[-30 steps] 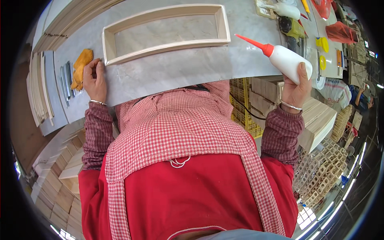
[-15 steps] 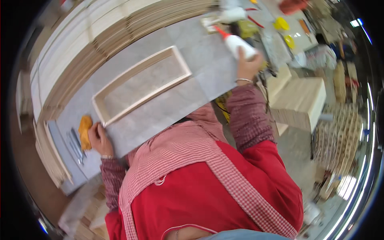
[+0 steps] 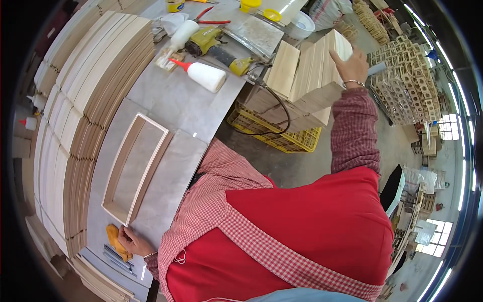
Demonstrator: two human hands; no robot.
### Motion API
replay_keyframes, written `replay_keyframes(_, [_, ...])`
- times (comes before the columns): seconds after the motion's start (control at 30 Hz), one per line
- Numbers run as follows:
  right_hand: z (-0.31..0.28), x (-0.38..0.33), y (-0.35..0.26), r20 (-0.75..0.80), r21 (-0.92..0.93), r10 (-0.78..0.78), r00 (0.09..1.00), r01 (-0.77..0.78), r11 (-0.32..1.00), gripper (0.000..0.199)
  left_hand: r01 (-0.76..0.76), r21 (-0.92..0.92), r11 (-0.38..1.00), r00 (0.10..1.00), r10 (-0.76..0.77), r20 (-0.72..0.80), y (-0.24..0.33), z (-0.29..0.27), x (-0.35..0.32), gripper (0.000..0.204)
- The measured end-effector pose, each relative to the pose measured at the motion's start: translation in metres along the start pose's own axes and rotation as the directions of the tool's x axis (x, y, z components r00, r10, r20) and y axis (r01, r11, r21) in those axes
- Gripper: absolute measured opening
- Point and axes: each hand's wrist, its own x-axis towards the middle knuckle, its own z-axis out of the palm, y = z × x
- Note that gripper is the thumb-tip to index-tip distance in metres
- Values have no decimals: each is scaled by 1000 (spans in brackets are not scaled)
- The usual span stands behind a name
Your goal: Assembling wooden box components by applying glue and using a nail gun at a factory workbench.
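A shallow rectangular wooden frame [image 3: 146,173] lies on the grey worktop. My left hand [image 3: 137,242] is at its near corner, fingers curled in and gripping it, right beside a crumpled orange-yellow cloth [image 3: 116,240]. Off to the right, my right hand [image 3: 350,65] reaches past the worktop to a stack of pale wooden boards [image 3: 314,70]. Its thumb and fingers close over the far end of an outer board; the fingertips are partly hidden. A white glue bottle with a red nozzle [image 3: 207,76] lies on its side on the worktop, touched by neither hand.
Long wooden strips [image 3: 95,100] are stacked along the left. A yellow-black power tool [image 3: 216,49], red-handled pliers [image 3: 211,21] and yellow tubs [image 3: 250,6] occupy the far worktop. Thin metal rods [image 3: 119,260] lie by the cloth. A yellow crate [image 3: 297,142] stands under the boards; a black hose [image 3: 282,132] loops before it.
My right hand has let go of the glue bottle, now lying on the worktop, and moved right to the boards. The view has turned right; my left hand stays by the frame's corner.
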Motion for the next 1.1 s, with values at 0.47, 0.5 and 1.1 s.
replay_keyframes(0.47, [77,-10,101,219,199,115,969,-160,967,79,-22,54,998,998,25,-54,22,4,-4,22])
replay_keyframes(0.5, [64,-9,88,194,154,136,972,-167,974,80,-43,-3,999,998,42,-54,25,-2,-7,22])
replay_keyframes(1.1, [-108,-184,-251,-502,843,-865,11,229,-486,67,-872,-123,473,268,674,689,240,11,63,80])
